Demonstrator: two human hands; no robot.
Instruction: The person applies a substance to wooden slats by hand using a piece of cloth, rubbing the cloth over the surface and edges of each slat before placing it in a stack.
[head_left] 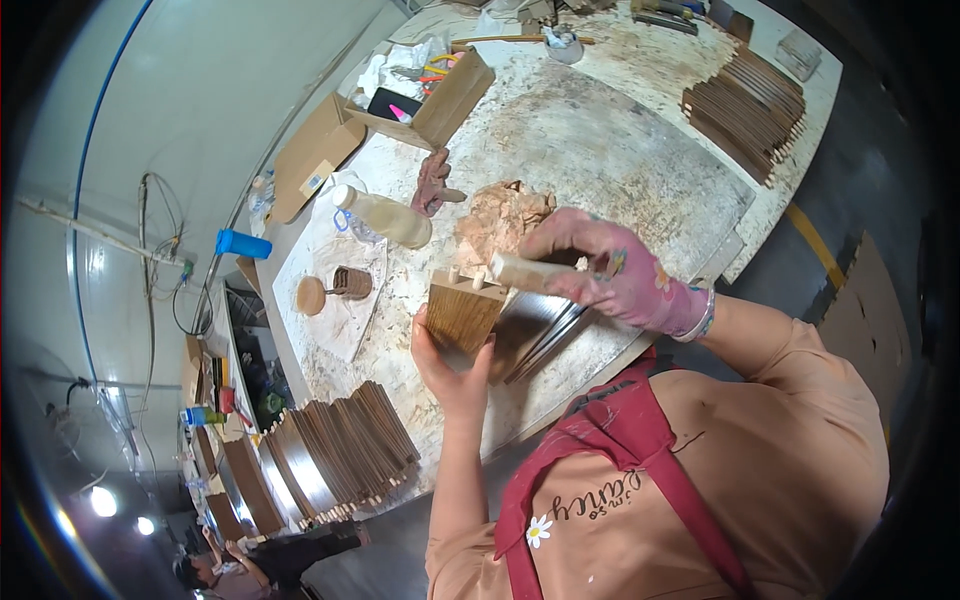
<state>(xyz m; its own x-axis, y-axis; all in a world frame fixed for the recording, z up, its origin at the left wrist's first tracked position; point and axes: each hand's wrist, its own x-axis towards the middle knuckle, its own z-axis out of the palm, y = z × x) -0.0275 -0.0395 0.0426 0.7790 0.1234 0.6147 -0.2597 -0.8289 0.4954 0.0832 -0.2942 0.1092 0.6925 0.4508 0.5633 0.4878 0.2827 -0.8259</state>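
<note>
My bare left hand (452, 375) grips a brown wooden piece (465, 310) from both sides. Pale dowel pegs (477, 282) stick up from its upper edge. My right hand (640, 280), in a pink flowered glove, is closed round a pale, stick-like thing (530, 272) held just above the piece's upper right corner; its kind is unclear. Beneath that hand several dark, shiny-edged panels (540, 335) lean together. Crumpled tan paper or cloth (505, 218) lies just beyond. Whether the pale thing touches the pegs cannot be told.
A milky bottle (390, 218) and a brown cup (350, 283) stand left of centre. Behind them are a stained glove (435, 185) and a cardboard box (450, 100) of tools. Stacked wooden strips line the near left (340, 450) and far right (745, 115). Another person (235, 570) is at lower left.
</note>
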